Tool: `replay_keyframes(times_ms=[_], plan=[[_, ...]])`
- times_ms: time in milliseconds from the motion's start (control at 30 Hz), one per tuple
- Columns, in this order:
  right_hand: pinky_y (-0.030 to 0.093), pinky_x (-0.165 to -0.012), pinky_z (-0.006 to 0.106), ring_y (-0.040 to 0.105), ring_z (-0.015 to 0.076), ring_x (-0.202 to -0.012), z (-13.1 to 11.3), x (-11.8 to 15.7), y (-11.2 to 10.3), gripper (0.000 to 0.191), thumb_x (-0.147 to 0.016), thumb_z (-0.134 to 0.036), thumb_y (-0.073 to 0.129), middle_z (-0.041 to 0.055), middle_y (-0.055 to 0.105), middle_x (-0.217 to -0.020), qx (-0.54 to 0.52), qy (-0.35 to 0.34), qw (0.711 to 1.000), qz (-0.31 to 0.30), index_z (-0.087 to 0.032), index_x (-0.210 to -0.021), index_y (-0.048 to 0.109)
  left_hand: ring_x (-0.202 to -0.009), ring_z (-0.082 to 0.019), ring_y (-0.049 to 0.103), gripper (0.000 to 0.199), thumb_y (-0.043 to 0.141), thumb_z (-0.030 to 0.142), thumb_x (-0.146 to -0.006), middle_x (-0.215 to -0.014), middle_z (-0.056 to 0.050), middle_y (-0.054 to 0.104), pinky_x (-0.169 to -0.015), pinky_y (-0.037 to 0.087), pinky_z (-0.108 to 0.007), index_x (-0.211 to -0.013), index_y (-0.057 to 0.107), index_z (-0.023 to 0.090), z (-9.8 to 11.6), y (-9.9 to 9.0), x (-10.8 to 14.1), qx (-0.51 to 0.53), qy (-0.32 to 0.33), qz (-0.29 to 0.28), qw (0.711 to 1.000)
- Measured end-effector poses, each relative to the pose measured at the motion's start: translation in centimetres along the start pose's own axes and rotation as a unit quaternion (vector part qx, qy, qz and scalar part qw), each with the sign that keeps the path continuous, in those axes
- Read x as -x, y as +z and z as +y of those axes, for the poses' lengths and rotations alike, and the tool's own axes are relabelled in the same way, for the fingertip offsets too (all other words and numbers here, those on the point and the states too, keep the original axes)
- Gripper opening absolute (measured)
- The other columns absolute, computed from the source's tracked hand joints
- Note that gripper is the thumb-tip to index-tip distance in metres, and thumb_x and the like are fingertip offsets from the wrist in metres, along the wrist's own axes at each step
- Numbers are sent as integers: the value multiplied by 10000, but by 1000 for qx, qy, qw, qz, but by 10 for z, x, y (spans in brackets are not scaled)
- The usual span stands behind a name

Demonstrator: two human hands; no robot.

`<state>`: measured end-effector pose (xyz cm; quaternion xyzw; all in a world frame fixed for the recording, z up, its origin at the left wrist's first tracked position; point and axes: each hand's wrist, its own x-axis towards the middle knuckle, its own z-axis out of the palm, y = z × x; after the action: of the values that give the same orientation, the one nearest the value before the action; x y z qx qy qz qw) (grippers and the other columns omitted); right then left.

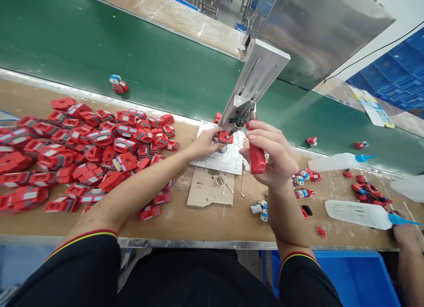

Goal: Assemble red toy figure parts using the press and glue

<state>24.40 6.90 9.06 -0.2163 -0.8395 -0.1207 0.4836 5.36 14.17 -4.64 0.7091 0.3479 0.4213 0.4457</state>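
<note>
My left hand (208, 142) pinches a small red plastic part (225, 138) under the tip of a metal toggle press (241, 112). My right hand (274, 154) is wrapped round the press's red handle (257, 157), which points down toward me. The press hangs on a slotted metal upright (256, 70) above a pale metal base plate (215, 163). On the left lies a big heap of red plastic parts (99, 137) with grey and white stripes. A torn piece of cardboard (202, 190) with cotton swabs (227, 183) on it lies in front of the plate.
A green conveyor belt (172, 64) runs behind the bench, carrying a few small toys (118, 84). On the right are glue bottles (357, 213) with blue nozzles and red-and-blue pieces (369, 190). Another person's hand (407, 236) shows at the right edge, near a blue bin (357, 276).
</note>
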Motion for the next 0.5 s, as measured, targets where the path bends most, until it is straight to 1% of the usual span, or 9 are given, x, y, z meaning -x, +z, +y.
replay_keyframes(times_ms=[67,100,167,267,333,367,433,467,500], plan=[[716,-938,495,826,272,-1116,0,6,1,248,-1000,-300,720,28,836,-1061,-1,7,1000,-2,-299,-1248,704,-1076,-232,784,413,739,149,-891,-1237,-102,816,-1026,636,-420,-1299,675,163,0,1,0,0,-3,3,1000],[714,-951,517,823,278,-1116,1,11,2,233,-988,-324,737,26,836,-1050,-5,22,1000,-9,-304,-1219,718,-1078,-232,785,410,740,151,-892,-1238,-105,816,-1033,635,-424,-1297,675,162,-1,1,0,1,-4,4,1000],[692,-1005,586,811,305,-1138,1,20,4,191,-958,-370,766,24,832,-1031,-29,84,995,-34,-337,-1145,750,-1082,-230,787,399,735,161,-898,-1245,-106,816,-1040,634,-426,-1293,677,166,-1,1,0,2,-4,3,1000],[619,-1096,701,779,361,-1194,0,33,6,145,-922,-381,757,34,816,-1013,-88,181,977,-65,-401,-1066,767,-1101,-235,786,402,749,184,-896,-1252,-101,814,-1047,631,-425,-1292,680,175,-1,3,1,-9,-3,7,1000],[577,-1129,745,739,382,-1264,-3,38,7,166,-923,-399,714,50,797,-1083,-114,206,971,-49,-412,-1084,753,-1114,-242,783,424,778,182,-874,-1239,-94,816,-1053,628,-429,-1288,681,181,-1,4,2,-21,-7,16,1000],[574,-1132,739,711,380,-1311,-5,40,7,202,-933,-421,686,62,779,-1161,-120,218,968,-23,-409,-1128,736,-1118,-243,781,428,786,170,-864,-1230,-91,818,-1055,625,-431,-1279,684,184,0,4,2,-26,-10,21,999],[614,-1099,663,669,352,-1365,-11,39,7,308,-962,-475,632,80,708,-1330,-144,263,953,41,-400,-1259,670,-1116,-240,777,416,780,133,-854,-1210,-86,821,-1054,621,-425,-1256,690,189,1,5,2,-33,-18,29,999],[646,-1054,604,678,331,-1343,-14,37,7,358,-973,-497,619,87,674,-1374,-172,299,937,59,-392,-1315,627,-1107,-236,775,406,772,119,-853,-1201,-85,822,-1049,619,-419,-1245,692,191,2,6,2,-36,-22,31,999],[672,-994,543,705,308,-1285,-17,34,6,401,-974,-512,627,93,660,-1376,-214,343,913,56,-380,-1351,586,-1094,-233,774,396,767,115,-856,-1193,-82,822,-1040,619,-414,-1238,692,193,3,6,2,-39,-24,33,998]])
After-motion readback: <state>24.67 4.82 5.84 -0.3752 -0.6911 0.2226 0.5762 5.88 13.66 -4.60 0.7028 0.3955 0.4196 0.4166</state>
